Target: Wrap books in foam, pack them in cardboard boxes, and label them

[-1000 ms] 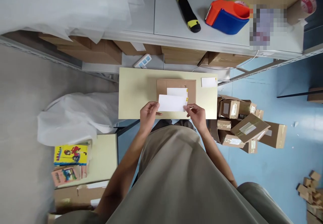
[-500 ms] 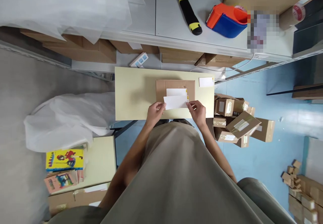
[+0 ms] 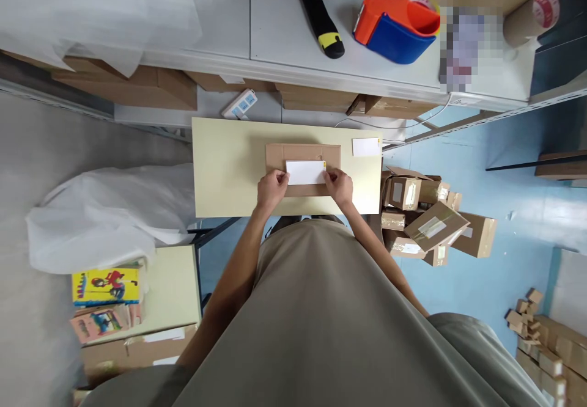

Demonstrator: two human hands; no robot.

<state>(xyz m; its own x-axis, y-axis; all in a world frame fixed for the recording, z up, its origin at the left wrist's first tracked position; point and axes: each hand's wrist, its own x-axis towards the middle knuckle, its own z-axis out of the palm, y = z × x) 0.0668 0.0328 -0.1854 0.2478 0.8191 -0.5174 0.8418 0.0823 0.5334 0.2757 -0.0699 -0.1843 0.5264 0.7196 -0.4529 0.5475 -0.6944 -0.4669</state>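
A white label with a small yellow mark at its right end is over a flat brown cardboard box. My left hand pinches the label's left end between thumb and fingers. At the right end, my right hand has its fingers closed on the label near the yellow mark. Whether the label touches the cardboard along its whole length, I cannot tell. Another white label lies at the far right of the pale yellow table.
On the grey shelf beyond are a utility knife and an orange and blue tape dispenser. A power strip lies below. Taped boxes are piled right of the table; white sheeting and books are at left.
Both hands have moved the held label away from my body, over the other label on the cardboard. That lower label, visible before, is now covered. The view has shifted slightly.
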